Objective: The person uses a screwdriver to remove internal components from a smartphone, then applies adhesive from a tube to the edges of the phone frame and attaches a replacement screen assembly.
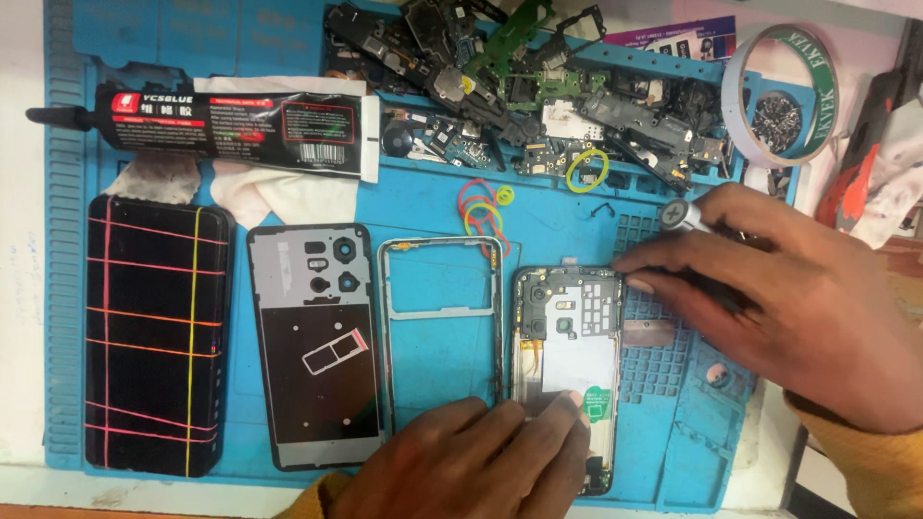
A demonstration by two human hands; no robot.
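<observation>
You press an opened phone (565, 360) of bare metal shielding on a matt blue rubbery mat (433, 192); the rubber-banded black phone (154, 332) beside it looks glossy

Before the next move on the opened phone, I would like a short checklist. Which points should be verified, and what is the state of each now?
1. Opened phone held steady: ok, the left hand presses its lower part.
2. Tool in hand: ok, the right hand grips a screwdriver at the phone's top right edge.
3. Tool tip seated on a screw: cannot tell, the fingers hide it.
4. Phone flat on the blue mat: ok.
5. Removed parts set apart: ok, the back cover and the frame lie to the left, not touching the phone's board.
6. Glue tube capped: cannot tell.
</observation>
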